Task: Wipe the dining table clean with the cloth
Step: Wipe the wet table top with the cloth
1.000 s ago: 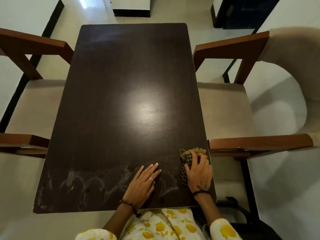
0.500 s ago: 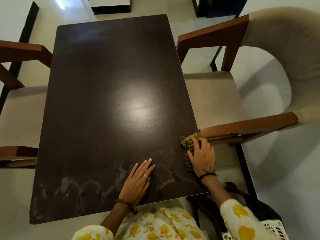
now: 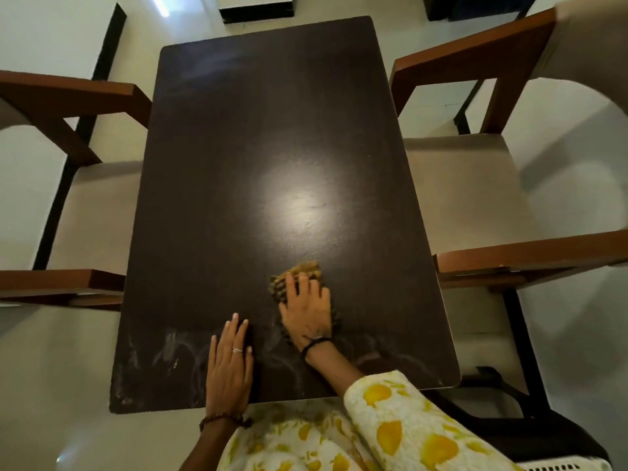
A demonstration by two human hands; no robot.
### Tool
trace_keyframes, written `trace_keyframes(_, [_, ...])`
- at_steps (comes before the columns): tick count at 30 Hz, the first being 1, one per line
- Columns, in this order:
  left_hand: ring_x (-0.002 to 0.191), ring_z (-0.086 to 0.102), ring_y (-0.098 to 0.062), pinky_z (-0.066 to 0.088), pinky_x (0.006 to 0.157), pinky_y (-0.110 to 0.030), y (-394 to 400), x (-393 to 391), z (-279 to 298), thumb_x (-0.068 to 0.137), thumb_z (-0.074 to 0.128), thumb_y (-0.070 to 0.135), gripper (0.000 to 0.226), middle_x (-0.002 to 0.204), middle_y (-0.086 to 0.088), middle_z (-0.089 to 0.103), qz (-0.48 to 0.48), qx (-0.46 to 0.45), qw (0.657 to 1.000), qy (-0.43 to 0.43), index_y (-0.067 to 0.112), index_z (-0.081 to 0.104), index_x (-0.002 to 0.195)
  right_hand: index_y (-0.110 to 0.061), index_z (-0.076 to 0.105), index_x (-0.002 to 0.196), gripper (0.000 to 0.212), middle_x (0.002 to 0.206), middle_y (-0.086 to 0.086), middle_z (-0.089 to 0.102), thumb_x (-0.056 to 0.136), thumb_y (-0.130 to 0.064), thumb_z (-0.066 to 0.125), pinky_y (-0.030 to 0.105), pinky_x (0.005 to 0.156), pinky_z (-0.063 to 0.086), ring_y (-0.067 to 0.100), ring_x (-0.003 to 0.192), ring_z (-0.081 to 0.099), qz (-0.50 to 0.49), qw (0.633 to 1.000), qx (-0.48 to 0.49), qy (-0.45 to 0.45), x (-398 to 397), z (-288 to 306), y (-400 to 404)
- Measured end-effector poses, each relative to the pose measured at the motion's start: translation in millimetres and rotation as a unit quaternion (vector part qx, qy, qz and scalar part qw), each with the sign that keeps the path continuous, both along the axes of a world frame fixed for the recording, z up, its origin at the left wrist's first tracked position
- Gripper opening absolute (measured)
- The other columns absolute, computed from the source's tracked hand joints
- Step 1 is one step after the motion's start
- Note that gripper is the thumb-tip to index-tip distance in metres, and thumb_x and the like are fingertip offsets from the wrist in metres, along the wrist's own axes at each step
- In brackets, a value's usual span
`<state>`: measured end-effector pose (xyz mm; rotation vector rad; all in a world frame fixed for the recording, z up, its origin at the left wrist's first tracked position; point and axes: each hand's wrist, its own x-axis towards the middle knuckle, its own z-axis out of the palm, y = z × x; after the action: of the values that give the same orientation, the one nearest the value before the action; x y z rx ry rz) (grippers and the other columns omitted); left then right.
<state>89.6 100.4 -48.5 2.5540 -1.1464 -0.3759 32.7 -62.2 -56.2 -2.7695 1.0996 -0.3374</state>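
Showing the head view from above: a dark brown rectangular dining table (image 3: pixel 272 147) fills the middle of the frame, its glossy surface reflecting a bright patch of light near the centre. No brand, label or legible writing appears anywhere. Whitish smear marks (image 3: pixel 176 351) run across the near strip of the surface, from its left corner to beyond the right forearm.

The right hand (image 3: pixel 307 312) lies palm down on a checked yellow-and-dark cloth (image 3: pixel 302 271), slightly right of the table's midline and in its near half. Its fingers (image 3: pixel 291 283) are spread and nearly straight, pressing the cloth flat rather than curling round it; the cloth's far edge and right side show beyond the hand. A dark band circles the right wrist, and the forearm runs back to a white sleeve with yellow print (image 3: pixel 401 419).

The left hand (image 3: pixel 230 365) rests flat on the bare surface just beside the right hand, apart from the cloth, fingers straight and close together, holding nothing. It bears a ring on one finger and a beaded bracelet at the wrist.

Wooden-armed chairs with beige seats stand along both long sides: left chair (image 3: pixel 68 93), right chair (image 3: pixel 475 59).
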Motion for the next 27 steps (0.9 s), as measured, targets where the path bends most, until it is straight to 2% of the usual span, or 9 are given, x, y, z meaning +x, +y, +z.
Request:
trace_keyframes(3, [0.136, 0.020, -0.016, 0.003, 0.114, -0.028, 8.8, 3.3, -5.1, 0.097, 0.017, 0.038, 0.053, 0.146, -0.008, 0.030, 0.009, 0.020, 1.000, -0.004, 0.010, 0.031, 0.139, -0.021, 0.067, 0.105, 0.061, 0.100, 0.002, 0.066, 0.052, -0.050, 0.079, 0.029, 0.065, 0.050, 0.020, 0.080, 0.060, 0.041, 0.999, 0.019, 0.000, 12.7, 4.4, 10.6])
trace_keyframes(5, [0.136, 0.020, -0.016, 0.005, 0.114, -0.030, 15.3, 4.4, -8.1, 0.097, 0.015, 0.039, 0.053, 0.147, -0.007, 0.029, 0.000, 0.026, 1.000, -0.008, 0.010, 0.029, 0.140, -0.022, 0.068, 0.105, 0.058, 0.099, 0.003, 0.066, 0.053, -0.047, 0.080, 0.028, 0.062, 0.049, 0.021, 0.076, 0.062, 0.027, 1.000, 0.012, 0.009, -3.4, 5.9, -1.3])
trace_keyframes(9, [0.135, 0.021, -0.017, 0.002, 0.114, -0.030, 29.0, 9.7, -9.5, 0.095, 0.021, 0.033, 0.052, 0.145, -0.009, 0.032, 0.026, 0.027, 0.999, -0.024, 0.008, 0.034, 0.138, -0.013, 0.065, 0.103, 0.055, 0.094, 0.014, 0.064, 0.055, -0.033, 0.083, 0.032, 0.052, 0.046, 0.028, 0.069, 0.060, -0.110, 0.993, 0.018, 0.032, -82.8, 6.0, -55.2])
trace_keyframes(12, [0.134, 0.026, -0.023, 0.006, 0.114, -0.036, 44.5, 21.4, -10.0, 0.093, 0.021, 0.031, 0.052, 0.144, -0.013, 0.035, 0.082, 0.021, 0.996, -0.021, 0.006, 0.037, 0.136, -0.005, 0.059, 0.106, 0.058, 0.095, 0.022, 0.059, 0.058, -0.024, 0.085, 0.036, 0.054, 0.049, 0.035, 0.074, 0.060, -0.181, 0.982, 0.012, 0.053, -130.2, 6.9, -84.2])
trace_keyframes(15, [0.133, 0.029, -0.028, 0.016, 0.111, -0.046, 59.4, 36.3, -11.2, 0.092, 0.020, 0.033, 0.055, 0.143, -0.016, 0.037, 0.088, 0.026, 0.996, -0.020, 0.004, 0.039, 0.135, -0.004, 0.056, 0.107, 0.055, 0.097, 0.022, 0.058, 0.062, -0.021, 0.083, 0.038, 0.058, 0.050, 0.036, 0.078, 0.060, -0.237, 0.970, 0.019, 0.050, -127.3, 6.8, -80.8])
trace_keyframes(17, [0.133, 0.029, -0.028, 0.016, 0.111, -0.047, 64.9, 42.4, -11.8, 0.092, 0.022, 0.033, 0.054, 0.142, -0.015, 0.038, 0.076, 0.019, 0.997, -0.008, 0.005, 0.039, 0.135, -0.006, 0.055, 0.107, 0.055, 0.096, 0.021, 0.058, 0.061, -0.021, 0.082, 0.037, 0.056, 0.049, 0.036, 0.079, 0.060, -0.264, 0.964, 0.025, 0.029, -107.2, 7.6, -67.5])
trace_keyframes(24, [0.127, 0.035, -0.024, 0.019, 0.107, -0.040, 68.2, 55.3, -8.8, 0.093, 0.026, 0.034, 0.050, 0.137, -0.014, 0.045, 0.043, 0.028, 0.998, 0.021, 0.007, 0.046, 0.129, -0.014, 0.048, 0.114, 0.072, 0.101, 0.014, 0.064, 0.055, -0.039, 0.081, 0.035, 0.058, 0.049, 0.030, 0.080, 0.059, -0.123, 0.992, 0.026, 0.007, -2.7, -1.7, 28.7])
trace_keyframes(27, [0.125, 0.036, -0.020, 0.020, 0.105, -0.034, 76.9, 68.1, -4.2, 0.097, 0.017, 0.040, 0.053, 0.137, -0.012, 0.045, -0.004, 0.023, 0.999, 0.035, 0.009, 0.045, 0.130, -0.016, 0.053, 0.115, 0.073, 0.103, 0.010, 0.065, 0.053, -0.044, 0.079, 0.032, 0.061, 0.049, 0.026, 0.085, 0.050, -0.073, 0.997, 0.021, 0.000, 49.0, -4.3, 74.7])
